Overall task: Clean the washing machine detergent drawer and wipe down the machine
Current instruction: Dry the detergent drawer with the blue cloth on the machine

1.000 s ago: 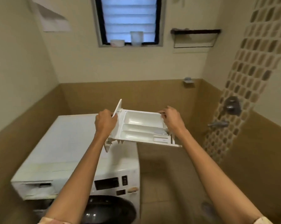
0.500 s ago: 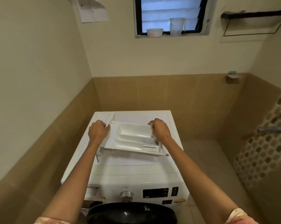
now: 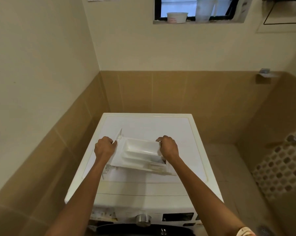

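drawer (image 3: 140,150) mvd over washer top (image 3: 161,124), tiled rm (image 3: 186,92)

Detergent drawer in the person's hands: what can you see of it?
The detergent drawer is a white plastic tray, taken out of the washing machine and held open side up over its top; whether it touches the top is unclear. It has moulded compartments, one deep basin the clearest, and a flat front panel standing up at its left end. The left hand grips that panel end, the right hand the opposite end.
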